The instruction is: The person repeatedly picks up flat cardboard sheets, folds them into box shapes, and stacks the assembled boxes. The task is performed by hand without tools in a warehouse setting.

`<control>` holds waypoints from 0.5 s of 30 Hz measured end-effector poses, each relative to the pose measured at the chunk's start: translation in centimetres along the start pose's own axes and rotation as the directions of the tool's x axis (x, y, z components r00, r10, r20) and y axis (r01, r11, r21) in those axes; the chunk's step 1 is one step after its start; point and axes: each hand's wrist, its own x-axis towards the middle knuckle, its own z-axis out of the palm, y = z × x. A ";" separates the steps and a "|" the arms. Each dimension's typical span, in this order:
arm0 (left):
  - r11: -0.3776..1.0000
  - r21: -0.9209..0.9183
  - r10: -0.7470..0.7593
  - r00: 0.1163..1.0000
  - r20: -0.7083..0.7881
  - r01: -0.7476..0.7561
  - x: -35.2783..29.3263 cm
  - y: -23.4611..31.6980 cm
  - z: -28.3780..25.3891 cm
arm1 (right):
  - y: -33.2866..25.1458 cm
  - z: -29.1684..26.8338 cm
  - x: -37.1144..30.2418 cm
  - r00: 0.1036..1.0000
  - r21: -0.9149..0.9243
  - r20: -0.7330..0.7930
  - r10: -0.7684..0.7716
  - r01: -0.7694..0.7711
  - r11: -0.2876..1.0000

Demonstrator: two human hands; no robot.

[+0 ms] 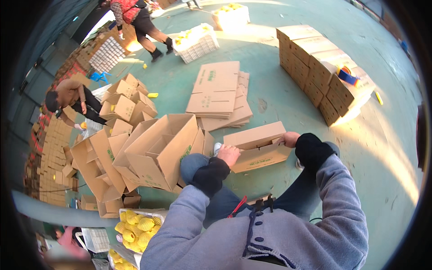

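Note:
Between my knees stands a brown cardboard box [265,158] with green print on its near side and a raised flap along its far side. My left hand [228,155] grips its left end, fingers curled over the top edge. At the opposite end, my right hand [289,138] has its fingers closed on the right edge. Part of the box's inside is hidden by its panels. Just beyond it lies a stack of flat cardboard sheets [215,85]. To the left of my left hand are several open cartons [157,153] with cardboard dividers.
At the right stands a row of stacked brown boxes [310,67], with a tape dispenser [347,76] on top. Yellow net-wrapped fruit [137,229] fills a crate at lower left. White fruit crates [198,45] stand farther off. One person [67,96] bends at the left; another [135,22] walks behind.

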 end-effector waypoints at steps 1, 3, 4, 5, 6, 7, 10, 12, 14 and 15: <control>0.998 -0.052 -0.016 0.996 0.087 0.021 -0.4 -0.2 0.1 | -0.6 -0.5 0.6 0.999 -0.031 0.040 0.000 0.002 1.000; 0.979 -0.175 -0.058 0.971 0.233 0.101 -1.2 -0.5 0.5 | -1.8 -1.0 1.2 0.995 -0.116 0.084 -0.057 0.066 0.991; 0.956 -0.269 -0.058 0.974 0.219 0.118 -1.3 -0.5 0.8 | -2.1 -1.2 1.2 0.991 -0.092 0.132 -0.018 0.030 0.995; 0.920 -0.378 -0.031 0.979 0.201 0.106 -1.4 -0.5 1.1 | -2.4 -1.3 1.1 0.988 -0.059 0.151 0.010 -0.001 0.998; 0.897 -0.422 -0.053 0.980 0.194 0.132 -1.2 -0.6 1.6 | -2.5 -1.3 1.0 0.980 -0.055 0.191 0.056 -0.046 0.997; 0.867 -0.480 -0.051 0.982 0.182 0.134 -1.1 -0.7 2.0 | -2.6 -1.3 0.9 0.976 -0.051 0.189 0.109 -0.101 0.994; 0.803 -0.581 -0.041 0.985 0.165 0.131 -0.5 -1.4 3.1 | -2.4 -1.3 1.4 0.984 -0.036 0.121 0.129 -0.125 0.991; 0.791 -0.596 -0.046 0.985 0.166 0.137 -0.3 -2.3 3.7 | -1.9 -1.5 2.5 0.973 -0.073 0.156 0.168 -0.158 0.985; 0.796 -0.588 -0.038 0.981 0.191 0.145 0.2 -3.3 4.3 | -1.3 -1.7 4.3 0.969 -0.058 0.192 0.154 -0.146 0.988; 0.790 -0.585 -0.063 0.973 0.220 0.183 0.3 -3.7 4.7 | -0.9 -1.7 5.1 0.968 -0.016 0.217 0.128 -0.128 0.992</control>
